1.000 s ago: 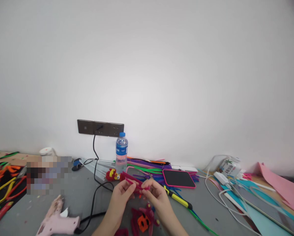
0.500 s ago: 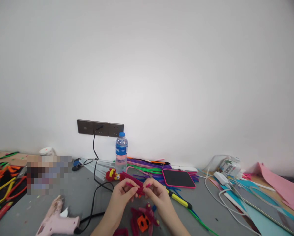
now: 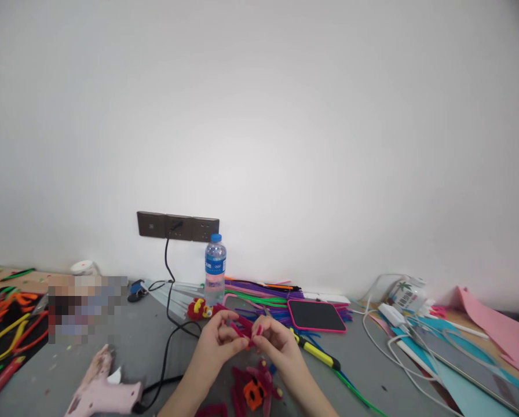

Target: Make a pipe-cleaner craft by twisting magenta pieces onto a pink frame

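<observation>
Between my two hands is a dark pink pipe cleaner (image 3: 241, 330), bent, with short ends sticking up at the fingertips. My left hand (image 3: 218, 341) pinches it from the left, thumb against fingers. From the right, my right hand (image 3: 274, 340) pinches its other part, the fingertips of both hands nearly meeting. Just below them on the grey table lies a dark pink fuzzy figure (image 3: 259, 385) with an orange, black-spotted piece at its middle. Another dark pink fuzzy piece (image 3: 212, 410) shows at the bottom edge, partly cut off. Behind my left hand sits a red and yellow fuzzy piece (image 3: 197, 309).
A water bottle (image 3: 215, 269) stands at the back before many coloured pipe cleaners (image 3: 263, 292). Right of my hands are a pink-framed phone (image 3: 317, 316) and a yellow-black pen-like tool (image 3: 315, 351). A corded pink glue gun (image 3: 105, 391) and yellow-handled pliers (image 3: 3, 341) lie left.
My fingers have shifted slightly on the pipe cleaner, and its short ends now point up more visibly. The figure and tools on the table stay in place.
</observation>
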Tool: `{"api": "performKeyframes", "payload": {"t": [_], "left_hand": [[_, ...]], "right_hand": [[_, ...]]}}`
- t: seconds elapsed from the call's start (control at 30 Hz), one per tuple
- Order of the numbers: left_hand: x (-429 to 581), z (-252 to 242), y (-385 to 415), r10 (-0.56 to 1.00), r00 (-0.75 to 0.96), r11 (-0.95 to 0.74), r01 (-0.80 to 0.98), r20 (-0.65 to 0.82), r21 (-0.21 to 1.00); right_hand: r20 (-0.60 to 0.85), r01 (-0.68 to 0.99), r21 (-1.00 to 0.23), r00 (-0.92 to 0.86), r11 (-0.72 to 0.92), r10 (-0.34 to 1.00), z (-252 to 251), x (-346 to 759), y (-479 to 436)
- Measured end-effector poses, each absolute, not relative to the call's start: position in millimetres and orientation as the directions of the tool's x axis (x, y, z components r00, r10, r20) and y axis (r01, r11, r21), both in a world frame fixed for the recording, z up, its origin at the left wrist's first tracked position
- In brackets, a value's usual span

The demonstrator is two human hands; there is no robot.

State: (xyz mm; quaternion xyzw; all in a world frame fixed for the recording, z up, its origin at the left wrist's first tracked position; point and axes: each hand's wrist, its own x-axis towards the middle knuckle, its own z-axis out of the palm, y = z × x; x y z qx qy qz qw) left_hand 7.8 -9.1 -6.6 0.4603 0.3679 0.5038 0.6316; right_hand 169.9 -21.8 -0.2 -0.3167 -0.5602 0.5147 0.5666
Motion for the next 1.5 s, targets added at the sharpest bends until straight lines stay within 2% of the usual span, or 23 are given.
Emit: {"api": "performKeyframes", "payload": {"t": [0.1,0.23,0.43,0.53,0.93,1.13,1.23,1.37,1.5], "left_hand": [[8.1,-7.8,-10.6,0.936,0.351,0.078,-0.241,0.012,0.967],[8.5,-6.6,-14.1,0.894,0.448,0.126,-0.264,0.006,0.956],[-1.6,0.9,-18.3,0.803,0.585,0.27,-0.194,-0.11,0.943],[-6.2,5.2,-18.5,0.756,0.64,0.312,-0.17,-0.136,0.935],[-2.0,9.8,-17.7,0.878,0.459,0.255,-0.204,-0.138,0.945],[0.4,6.0,-13.5,0.902,0.43,0.106,-0.159,-0.027,0.982],[1.8,2.2,-12.5,0.92,0.388,-0.054,-0.008,0.052,0.999],[3.7,1.2,-15.3,0.92,0.35,-0.291,0.314,0.175,0.904],[3.8,-1.0,-17.9,0.888,0.352,-0.432,0.423,0.295,0.796]], "right_hand": [[0.311,-0.232,-0.938,-0.229,0.258,0.922,4.2,169.6,-22.6],[0.29,-0.287,-0.936,-0.3,0.204,0.909,9.4,169.3,-25.7],[0.135,-0.348,-0.937,-0.441,-0.031,0.888,8.1,169.2,-30.2],[0.098,-0.355,-0.931,-0.477,-0.089,0.873,3.4,168.4,-29.4],[0.102,-0.441,-0.898,-0.231,-0.011,0.968,-2.3,166.8,-20.8],[0.092,-0.438,-0.899,-0.161,0.012,0.983,-10.4,166.4,-16.9],[0.084,-0.418,-0.908,-0.12,0.027,0.989,-14.2,166.1,-14.9],[0.073,-0.371,-0.928,-0.095,0.032,0.993,-13.6,164.2,-15.7],[0.075,-0.321,-0.946,-0.071,0.049,0.995,-11.4,162.7,-17.1]]}}
